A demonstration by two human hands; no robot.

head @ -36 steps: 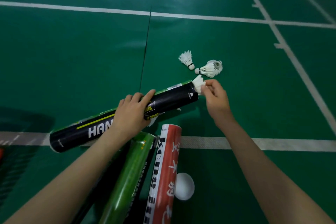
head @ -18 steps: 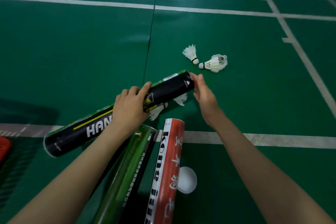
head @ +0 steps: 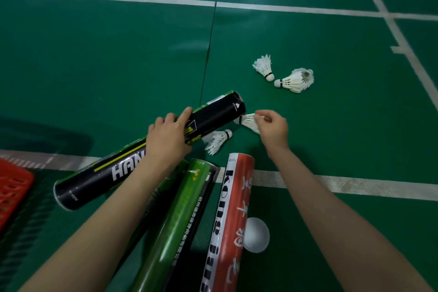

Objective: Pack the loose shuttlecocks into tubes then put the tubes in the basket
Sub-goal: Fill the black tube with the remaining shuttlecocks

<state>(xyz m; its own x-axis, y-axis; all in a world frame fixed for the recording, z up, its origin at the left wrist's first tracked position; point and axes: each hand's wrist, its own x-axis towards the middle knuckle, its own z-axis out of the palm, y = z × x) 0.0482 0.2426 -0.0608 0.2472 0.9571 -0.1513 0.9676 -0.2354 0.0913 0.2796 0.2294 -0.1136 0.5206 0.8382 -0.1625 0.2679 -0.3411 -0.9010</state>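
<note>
My left hand (head: pixel 167 140) grips a black tube (head: pixel 99 178) with white lettering, held slanted above the green floor, its open end up and to the right. My right hand (head: pixel 272 129) pinches a white shuttlecock (head: pixel 247 121) by its feathers, cork pointing at the tube's mouth (head: pixel 238 106). Another shuttlecock (head: pixel 216 140) lies on the floor just under the tube. Two more shuttlecocks (head: pixel 264 67) (head: pixel 295 80) lie farther off, up and to the right.
A green tube (head: pixel 180 223) and a red-and-white tube (head: pixel 228 225) lie side by side near me. A white round cap (head: pixel 257 234) rests right of the red tube. A red basket (head: pixel 11 187) shows at the left edge. White court lines cross the floor.
The first shuttlecock went fully into the tube. My right hand then dropped below the tube's mouth and picked a shuttlecock off the floor, now holding it beside the opening.
</note>
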